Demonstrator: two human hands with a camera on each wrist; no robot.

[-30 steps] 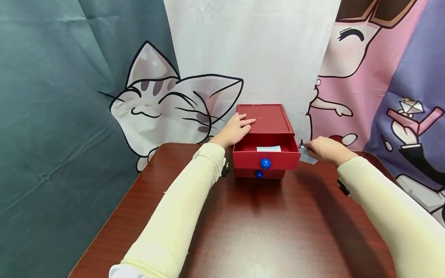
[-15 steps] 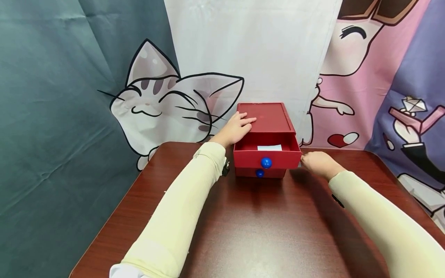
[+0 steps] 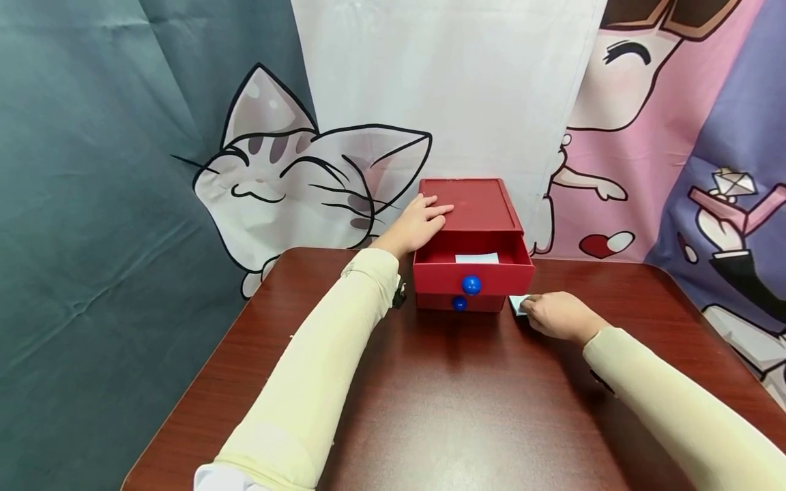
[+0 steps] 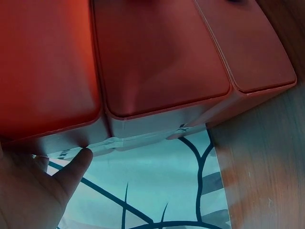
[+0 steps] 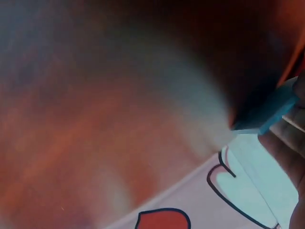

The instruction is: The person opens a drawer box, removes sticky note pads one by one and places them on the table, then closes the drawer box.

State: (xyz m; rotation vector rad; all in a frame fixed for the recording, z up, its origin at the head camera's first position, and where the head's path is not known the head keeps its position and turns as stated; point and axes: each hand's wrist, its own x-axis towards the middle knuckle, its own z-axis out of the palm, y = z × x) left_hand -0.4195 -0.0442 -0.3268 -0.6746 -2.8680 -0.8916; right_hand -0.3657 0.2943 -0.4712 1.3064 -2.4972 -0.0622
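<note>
A red two-drawer box (image 3: 469, 204) stands at the back of the table, its upper drawer (image 3: 442, 278) pulled out and its lower drawer (image 3: 432, 302) pushed in. Each drawer has a blue knob (image 3: 471, 284). My left hand (image 3: 414, 228) rests on the box top near the left edge, fingers spread; in the left wrist view the thumb (image 4: 74, 171) lies along its side. To the right of the box, low over the table, my right hand (image 3: 555, 317) pinches a flat light-blue pad (image 3: 516, 304), partly hidden by fingers. The right wrist view shows the pad's thickness (image 5: 271, 112).
A flat white piece (image 3: 476, 258) lies inside the pulled-out drawer. The brown wooden table (image 3: 454, 409) extends toward me. Directly behind the box hangs a printed cloth (image 3: 368, 75) with cartoon figures.
My right hand has moved left and down with the light-blue pad, from beside the upper drawer to near the tabletop by the lower drawer. The left hand stays on the box.
</note>
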